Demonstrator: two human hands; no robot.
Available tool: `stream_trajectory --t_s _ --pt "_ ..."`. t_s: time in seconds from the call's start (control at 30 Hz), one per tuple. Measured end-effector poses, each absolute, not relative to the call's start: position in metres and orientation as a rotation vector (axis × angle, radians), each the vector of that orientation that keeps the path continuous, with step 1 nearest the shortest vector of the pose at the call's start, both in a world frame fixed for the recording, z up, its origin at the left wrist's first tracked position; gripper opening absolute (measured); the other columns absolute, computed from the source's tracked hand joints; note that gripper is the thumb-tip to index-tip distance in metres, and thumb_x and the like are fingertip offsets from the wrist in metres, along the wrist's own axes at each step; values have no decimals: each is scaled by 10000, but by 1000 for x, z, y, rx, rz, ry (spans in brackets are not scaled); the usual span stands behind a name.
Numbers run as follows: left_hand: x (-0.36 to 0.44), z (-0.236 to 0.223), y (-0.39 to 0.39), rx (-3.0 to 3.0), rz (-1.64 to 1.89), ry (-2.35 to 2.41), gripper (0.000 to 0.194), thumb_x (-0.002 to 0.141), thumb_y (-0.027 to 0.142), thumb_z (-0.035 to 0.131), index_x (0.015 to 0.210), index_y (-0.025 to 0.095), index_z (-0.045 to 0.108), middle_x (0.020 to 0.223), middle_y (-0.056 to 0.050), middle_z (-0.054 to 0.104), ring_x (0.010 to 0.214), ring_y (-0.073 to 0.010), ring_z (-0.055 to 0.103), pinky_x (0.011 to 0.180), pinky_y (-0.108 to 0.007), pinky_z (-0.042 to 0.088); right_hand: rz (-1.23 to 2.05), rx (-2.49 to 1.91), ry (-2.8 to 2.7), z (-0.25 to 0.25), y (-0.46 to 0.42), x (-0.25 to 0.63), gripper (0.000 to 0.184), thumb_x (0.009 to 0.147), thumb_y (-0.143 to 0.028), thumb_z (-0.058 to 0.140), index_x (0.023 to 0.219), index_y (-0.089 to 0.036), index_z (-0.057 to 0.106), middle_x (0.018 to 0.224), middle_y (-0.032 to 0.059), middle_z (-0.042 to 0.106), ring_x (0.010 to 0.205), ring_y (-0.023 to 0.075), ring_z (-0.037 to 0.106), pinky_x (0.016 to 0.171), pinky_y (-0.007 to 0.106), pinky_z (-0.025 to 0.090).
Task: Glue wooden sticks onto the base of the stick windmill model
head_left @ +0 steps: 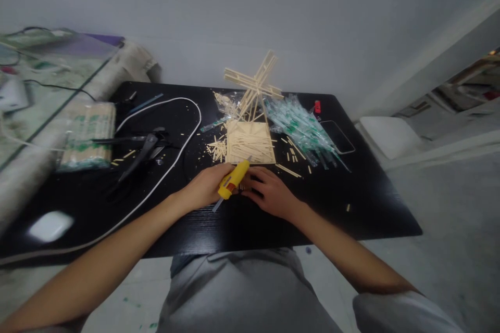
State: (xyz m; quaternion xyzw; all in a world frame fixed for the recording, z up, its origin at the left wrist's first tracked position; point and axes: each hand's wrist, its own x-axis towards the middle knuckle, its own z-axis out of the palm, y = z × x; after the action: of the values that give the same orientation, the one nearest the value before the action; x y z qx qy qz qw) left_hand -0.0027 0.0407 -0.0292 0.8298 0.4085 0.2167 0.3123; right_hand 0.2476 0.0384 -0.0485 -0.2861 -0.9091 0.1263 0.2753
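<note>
My left hand (207, 186) is wrapped round a yellow hot glue gun (236, 176). The gun's nozzle points away and to the right, and a clear glue stick (217, 205) sticks out of its back end. Close beside it, my right hand (273, 193) has its fingers curled in toward the gun; what lies between them is small and mostly hidden. Just beyond both hands is a pale wooden base (269, 153) strewn with thin sticks (250, 141). A windmill-like stick frame with crossed blades (257, 83) rises at its far side.
On the black table (351, 203), a white cable (172, 166) loops at left near black scissors (140, 158) and a pack of wooden sticks (89, 135). Green-and-white plastic wrappers (302, 125), a phone-like flat object (338, 137) and a red item (317, 107) lie at right.
</note>
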Motion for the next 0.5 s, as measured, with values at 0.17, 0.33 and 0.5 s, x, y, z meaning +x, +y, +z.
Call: stream_trajectory --t_s 0.17,0.33,0.5 --pt "-2 -30 40 2189 599 1102 240 901 345 727 978 223 536 902 -3 633 816 -182 628 713 -284 435 348 -795 -2430 -51 36 247 349 1021 -293 651 1355 -199 686 1336 144 704 1286 293 629 1089 497 559" --pt "0 -29 40 2171 621 1130 277 886 372 736 946 222 512 866 4 610 774 -176 603 680 -280 414 351 -825 -2414 -51 35 244 330 1023 -284 645 1335 -191 699 1305 149 719 1269 295 637 1085 502 563" --pt "-1 -29 40 2184 621 1111 265 899 392 727 986 223 542 906 -10 631 816 -187 623 716 -290 442 367 -818 -2388 -51 35 244 319 1020 -283 647 1316 -177 696 1310 169 698 1252 302 637 1091 526 559"
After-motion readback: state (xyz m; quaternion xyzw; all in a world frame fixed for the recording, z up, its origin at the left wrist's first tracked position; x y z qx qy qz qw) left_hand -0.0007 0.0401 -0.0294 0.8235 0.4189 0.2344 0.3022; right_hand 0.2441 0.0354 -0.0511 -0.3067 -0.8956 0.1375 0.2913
